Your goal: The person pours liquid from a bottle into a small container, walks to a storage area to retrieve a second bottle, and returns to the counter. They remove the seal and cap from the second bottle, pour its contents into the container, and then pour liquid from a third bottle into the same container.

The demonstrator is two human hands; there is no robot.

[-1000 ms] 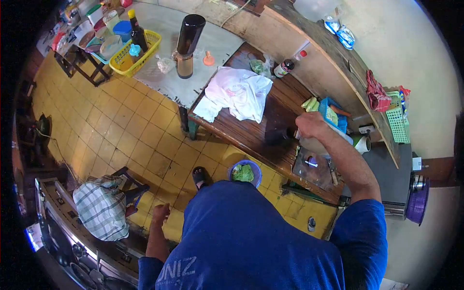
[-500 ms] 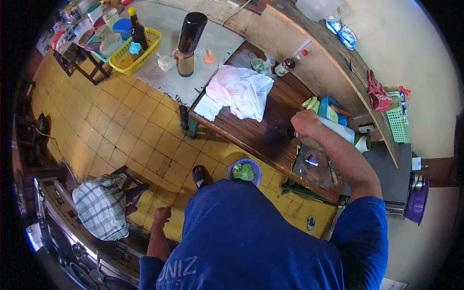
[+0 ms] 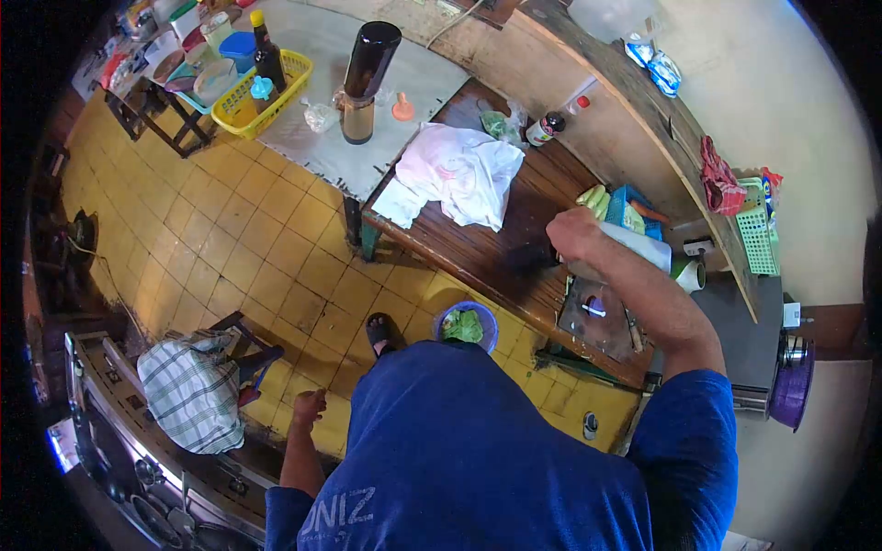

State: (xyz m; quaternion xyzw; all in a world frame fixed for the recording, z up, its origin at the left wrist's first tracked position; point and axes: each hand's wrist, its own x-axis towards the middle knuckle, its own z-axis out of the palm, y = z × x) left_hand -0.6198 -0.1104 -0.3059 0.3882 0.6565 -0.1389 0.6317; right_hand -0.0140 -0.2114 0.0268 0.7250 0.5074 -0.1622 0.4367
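My right hand [image 3: 574,234] is closed around the end of a dark brush-like thing [image 3: 531,259], blurred by motion, over the wooden table [image 3: 459,241]. Just below that hand lies a worn dark board [image 3: 588,335] with a small white-and-purple item and a knife-like tool [image 3: 634,331] on it. To the left of the brush-like thing, a crumpled white cloth or bag [image 3: 469,170] rests on the table. Away from the table, my left hand [image 3: 310,404] hangs over the floor with its fingers curled; nothing shows in it.
A purple bucket [image 3: 491,326] holding green leaves stands on the floor by the table's edge. Along the wall are a blue basket [image 3: 622,200], green vegetables and a bottle [image 3: 546,129]. A checked cloth [image 3: 188,390] covers a stool near the stove at left.
The dark brush-like thing and my right hand have shifted slightly left over the table. The view has moved a little; my left hand stays low and curled.
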